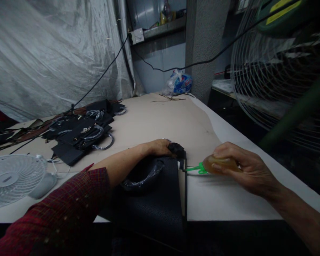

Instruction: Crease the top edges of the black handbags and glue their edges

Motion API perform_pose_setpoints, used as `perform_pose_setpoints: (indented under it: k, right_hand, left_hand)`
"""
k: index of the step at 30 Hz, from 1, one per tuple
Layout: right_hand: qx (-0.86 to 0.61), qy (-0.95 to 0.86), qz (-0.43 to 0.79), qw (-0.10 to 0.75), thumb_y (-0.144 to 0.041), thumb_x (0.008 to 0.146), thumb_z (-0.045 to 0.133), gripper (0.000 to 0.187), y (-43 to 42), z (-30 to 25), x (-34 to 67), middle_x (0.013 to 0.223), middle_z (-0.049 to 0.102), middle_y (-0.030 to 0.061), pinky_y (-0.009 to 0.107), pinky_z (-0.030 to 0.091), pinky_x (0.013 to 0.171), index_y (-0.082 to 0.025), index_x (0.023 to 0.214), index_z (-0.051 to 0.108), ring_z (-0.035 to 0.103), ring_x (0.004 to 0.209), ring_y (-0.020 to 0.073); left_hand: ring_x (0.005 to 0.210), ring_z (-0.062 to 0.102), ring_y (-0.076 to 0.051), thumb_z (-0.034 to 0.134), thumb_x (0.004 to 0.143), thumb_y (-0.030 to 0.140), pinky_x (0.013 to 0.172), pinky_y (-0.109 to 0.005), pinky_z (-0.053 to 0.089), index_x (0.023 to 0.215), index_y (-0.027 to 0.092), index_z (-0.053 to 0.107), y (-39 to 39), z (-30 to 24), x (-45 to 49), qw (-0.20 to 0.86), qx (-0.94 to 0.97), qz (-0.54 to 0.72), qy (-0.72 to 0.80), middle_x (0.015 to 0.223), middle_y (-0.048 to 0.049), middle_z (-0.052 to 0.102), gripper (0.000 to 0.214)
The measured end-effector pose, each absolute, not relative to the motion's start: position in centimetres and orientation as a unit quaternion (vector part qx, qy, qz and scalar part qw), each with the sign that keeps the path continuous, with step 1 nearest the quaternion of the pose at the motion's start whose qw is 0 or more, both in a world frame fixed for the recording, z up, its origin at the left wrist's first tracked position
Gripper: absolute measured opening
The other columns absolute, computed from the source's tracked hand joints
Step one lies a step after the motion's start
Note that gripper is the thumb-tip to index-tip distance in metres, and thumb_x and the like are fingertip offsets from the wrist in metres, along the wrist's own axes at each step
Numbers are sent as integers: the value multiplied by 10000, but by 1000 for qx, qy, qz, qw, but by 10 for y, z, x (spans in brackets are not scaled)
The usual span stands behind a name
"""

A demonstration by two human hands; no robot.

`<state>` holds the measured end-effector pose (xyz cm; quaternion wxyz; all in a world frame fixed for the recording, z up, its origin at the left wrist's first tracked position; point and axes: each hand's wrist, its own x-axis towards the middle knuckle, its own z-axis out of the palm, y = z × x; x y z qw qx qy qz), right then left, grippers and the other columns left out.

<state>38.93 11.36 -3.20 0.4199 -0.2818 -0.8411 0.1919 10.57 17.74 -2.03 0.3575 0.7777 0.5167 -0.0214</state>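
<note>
A black leather handbag [154, 199] lies at the table's front edge, its plastic-wrapped handle [145, 179] curving up over the near panel. My left hand [161, 147] reaches across to the bag's far end and grips it beside a dark bunched piece [176, 149]. Those fingertips are partly hidden. In my right hand [236, 163] is a squeeze bottle [220, 165] of amber liquid, held on its side with the fingers wrapped round it. Its thin green nozzle [196, 168] points left, the tip at the bag's right edge, where a pale strip [181, 188] shows.
Several black handbags [82, 129] with wrapped handles are piled at the left. A small white fan [16, 181] stands at the near left, and a large wire-caged fan [280, 89] at the right. A plastic bag [180, 83] sits at the table's far end. A black cable [202, 63] hangs across.
</note>
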Motion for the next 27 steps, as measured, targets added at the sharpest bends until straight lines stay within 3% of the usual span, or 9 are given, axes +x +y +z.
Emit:
perform_pose_setpoints:
  k: [12, 23, 27]
  right_hand:
    - [-285, -831, 164, 449, -277, 826, 663, 105, 116, -30, 388, 913, 604, 23, 322, 483, 641, -270, 913, 605, 595, 770, 172]
    - [-258, -852, 216, 401, -263, 834, 645, 140, 111, -31, 394, 937, 607, 8, 313, 501, 610, -305, 957, 593, 610, 768, 171]
    - [-279, -833, 202, 432, -290, 817, 664, 139, 114, -30, 391, 928, 608, 9, 354, 505, 675, -307, 938, 597, 611, 819, 201]
  left_hand:
    - [868, 630, -187, 669, 744, 350, 804, -284, 472, 992, 201, 714, 174, -12, 109, 353, 766, -38, 536, 909, -17, 719, 293]
    - [874, 621, -188, 667, 758, 341, 845, -316, 466, 1010, 201, 713, 178, -19, 107, 360, 770, -39, 526, 944, -32, 724, 292]
    - [850, 620, -179, 663, 757, 323, 824, -300, 466, 997, 195, 713, 178, -18, 107, 368, 771, -34, 518, 923, -28, 722, 277]
